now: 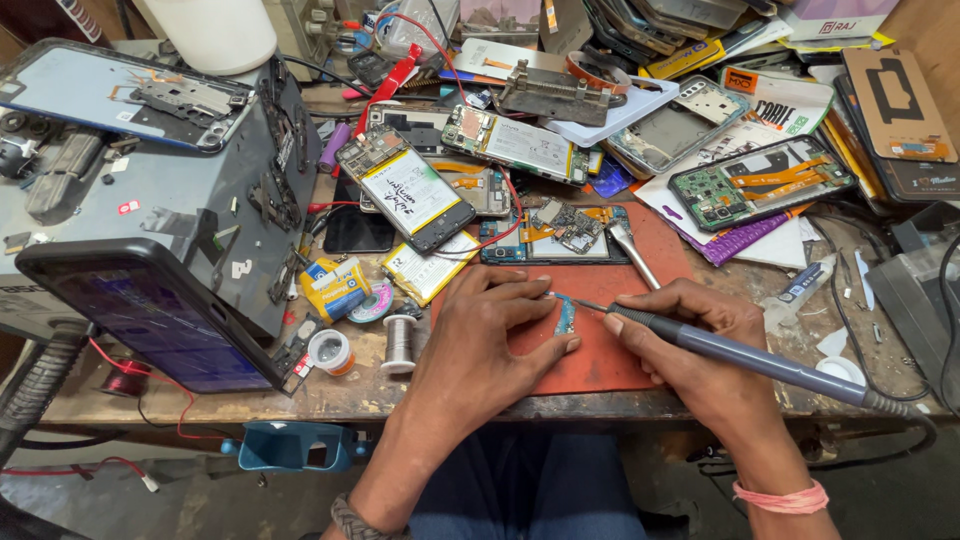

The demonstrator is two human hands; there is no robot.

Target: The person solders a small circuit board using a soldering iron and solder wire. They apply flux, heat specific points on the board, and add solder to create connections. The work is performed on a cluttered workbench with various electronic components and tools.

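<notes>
Soldering a small board at a cluttered repair bench.
L hand point(480, 335) fingers curled, pinning the small circuit board point(566, 317) flat on the red mat point(600, 365). R hand point(700, 350) closed round a soldering iron point(740, 355), tip touching the board's top end. Tweezers point(630, 250) lie on the mat's far edge, opened phones point(405, 190) behind.

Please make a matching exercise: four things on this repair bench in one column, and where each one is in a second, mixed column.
Things:
1. soldering iron
2. small board
3. solder spool
4. tweezers

Places:
A. on the red mat, beyond the hands
B. in the right hand
C. under the left hand fingers
D. on the table, left of the left hand

Pairs: 1-B, 2-C, 3-D, 4-A
</notes>
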